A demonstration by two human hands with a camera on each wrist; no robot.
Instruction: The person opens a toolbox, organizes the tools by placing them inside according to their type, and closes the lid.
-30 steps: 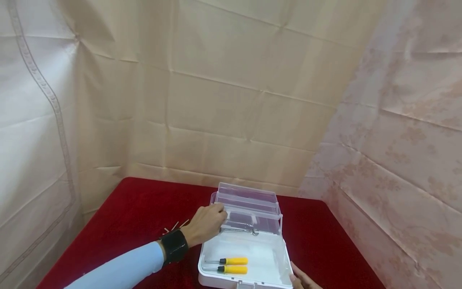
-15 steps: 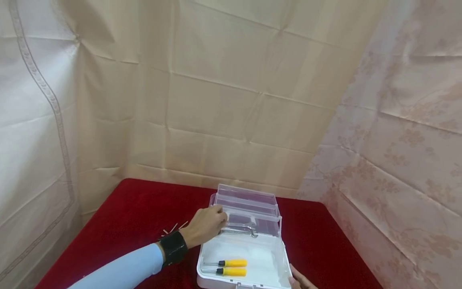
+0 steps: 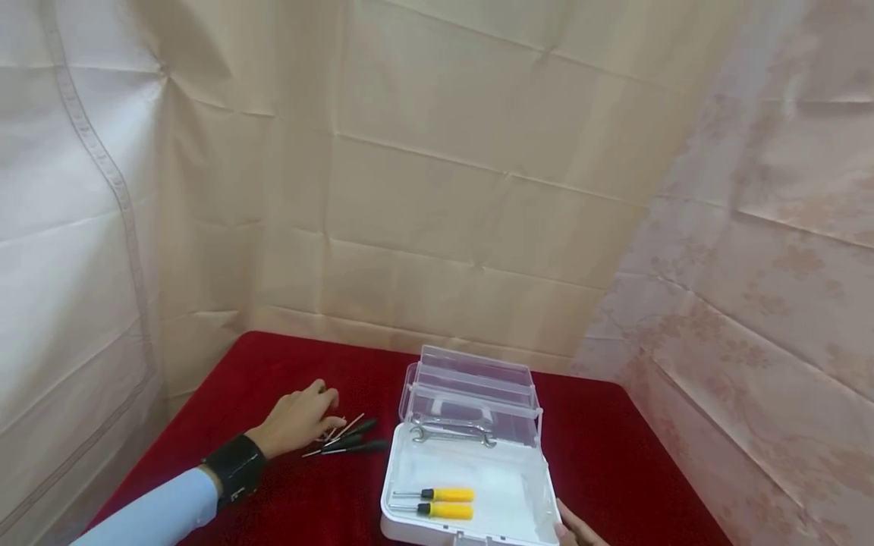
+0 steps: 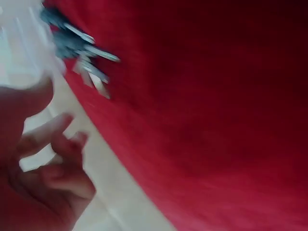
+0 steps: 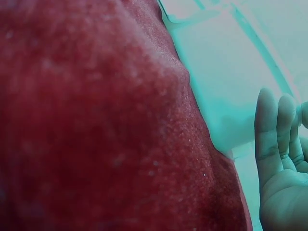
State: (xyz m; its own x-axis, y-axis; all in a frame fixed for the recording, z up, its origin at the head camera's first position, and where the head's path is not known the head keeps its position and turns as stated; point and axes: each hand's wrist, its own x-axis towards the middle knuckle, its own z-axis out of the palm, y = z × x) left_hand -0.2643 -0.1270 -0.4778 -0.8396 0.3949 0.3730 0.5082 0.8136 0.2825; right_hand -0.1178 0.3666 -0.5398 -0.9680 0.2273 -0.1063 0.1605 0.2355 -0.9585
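My left hand (image 3: 300, 415) hovers at the left of the table with its fingers loosely bent and nothing in them. Just beyond its fingertips lie several dark-handled screwdrivers (image 3: 358, 436) and thin pale sticks (image 3: 351, 425), also visible in the left wrist view as a heap of dark handles (image 4: 67, 43). My right hand (image 3: 579, 528) rests against the right side of a white toolbox (image 3: 471, 535); its fingers look straight in the right wrist view. Inside the box lie two yellow-handled screwdrivers (image 3: 451, 503). An open-end wrench (image 3: 451, 436) lies at the box's rear edge, a similar shape just behind it.
The box's clear lid (image 3: 474, 379) stands folded back behind it. A red cloth (image 3: 635, 470) covers the table. Fabric hangings (image 3: 437, 189) enclose the back and both sides.
My left hand has let go of the wrench at the box's rear and moved left to the loose screwdrivers and sticks. My right hand stays at the box's side.
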